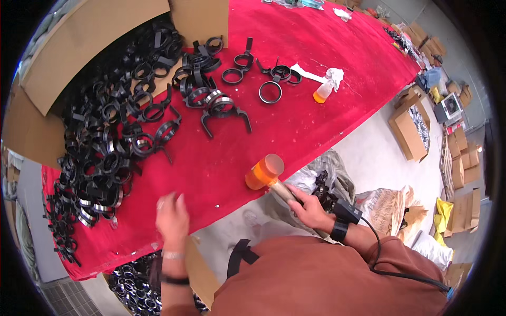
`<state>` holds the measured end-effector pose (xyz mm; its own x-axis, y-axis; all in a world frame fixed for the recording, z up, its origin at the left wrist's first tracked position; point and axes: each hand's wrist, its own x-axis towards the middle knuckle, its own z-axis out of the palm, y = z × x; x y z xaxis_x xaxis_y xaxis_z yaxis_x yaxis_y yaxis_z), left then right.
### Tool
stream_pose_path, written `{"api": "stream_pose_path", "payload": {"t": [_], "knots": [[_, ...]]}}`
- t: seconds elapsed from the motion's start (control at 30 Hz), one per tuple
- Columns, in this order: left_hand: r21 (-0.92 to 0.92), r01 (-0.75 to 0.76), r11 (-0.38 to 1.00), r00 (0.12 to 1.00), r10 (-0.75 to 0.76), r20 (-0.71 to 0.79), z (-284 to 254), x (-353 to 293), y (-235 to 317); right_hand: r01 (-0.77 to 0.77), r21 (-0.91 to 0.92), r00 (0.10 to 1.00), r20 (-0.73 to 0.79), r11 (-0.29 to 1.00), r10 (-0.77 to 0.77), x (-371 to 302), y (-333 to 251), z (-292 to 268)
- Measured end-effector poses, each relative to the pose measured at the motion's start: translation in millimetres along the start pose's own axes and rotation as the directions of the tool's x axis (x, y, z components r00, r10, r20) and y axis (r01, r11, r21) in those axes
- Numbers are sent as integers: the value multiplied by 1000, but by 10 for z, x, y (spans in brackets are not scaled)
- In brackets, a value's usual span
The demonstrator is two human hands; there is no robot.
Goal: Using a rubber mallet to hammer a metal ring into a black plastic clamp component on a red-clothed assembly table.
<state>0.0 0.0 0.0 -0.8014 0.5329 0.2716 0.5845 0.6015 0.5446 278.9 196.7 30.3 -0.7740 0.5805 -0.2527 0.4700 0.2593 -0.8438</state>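
Mallet (265, 172) sits in right hand (311, 209), left hand (173, 217) hovering apart.

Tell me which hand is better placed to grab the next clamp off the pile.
Left, probably. The left hand is empty and hovers over the red cloth close to the clamp pile. The right hand grips the mallet at the table edge, farther away.
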Motion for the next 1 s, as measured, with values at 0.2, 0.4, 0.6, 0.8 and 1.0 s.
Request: {"api": "stream_pose_path", "payload": {"t": [0.2, 0.4, 0.6, 0.8, 1.0], "knots": [[113, 55, 992, 997, -49, -60, 682, 1224, 478, -71, -5, 995, 76, 997, 71, 69, -123, -101], [71, 356, 932, 897, -362, 255, 971, 1924, 302, -154, 307, 986, 108, 939, 126, 128, 39, -163], [70, 186, 980, 936, -155, -317, 365, 1473, 283, -89, 628, 972, -115, 773, 205, 586, 110, -441], [-230, 275, 934, 897, -335, -289, -211, 17, 117, 46, 884, 905, -234, 465, 356, 1893, 126, -717], [-191, 499, 845, 803, -534, -265, -226, -1147, -67, -83, 899, 935, -80, 430, 346, 2343, -255, 61]]}}
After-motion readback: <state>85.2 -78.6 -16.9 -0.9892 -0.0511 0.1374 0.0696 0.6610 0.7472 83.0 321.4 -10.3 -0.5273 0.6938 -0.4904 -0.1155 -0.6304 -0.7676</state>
